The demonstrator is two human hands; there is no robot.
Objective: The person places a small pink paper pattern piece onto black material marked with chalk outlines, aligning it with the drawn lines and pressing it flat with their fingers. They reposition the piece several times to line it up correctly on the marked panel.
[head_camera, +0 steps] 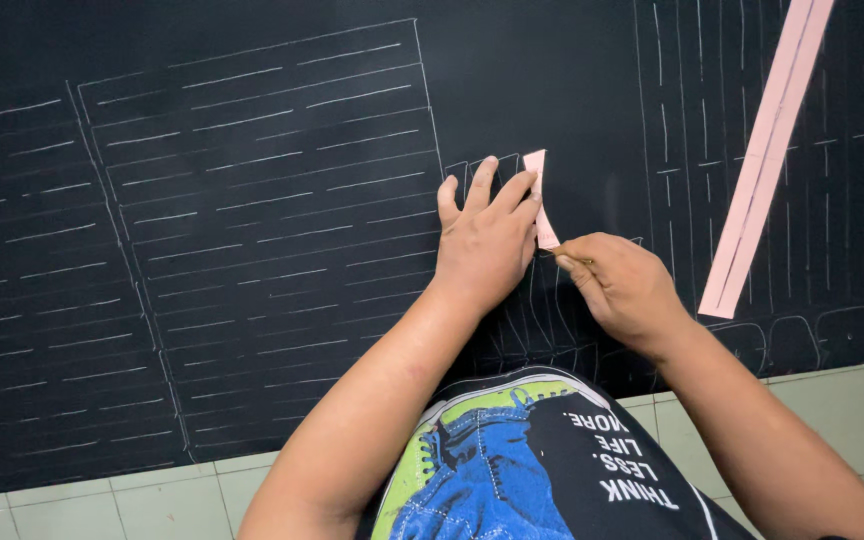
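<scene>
Small template (541, 196) on cloth (252, 200); long strip (764, 160) lies far right.
</scene>
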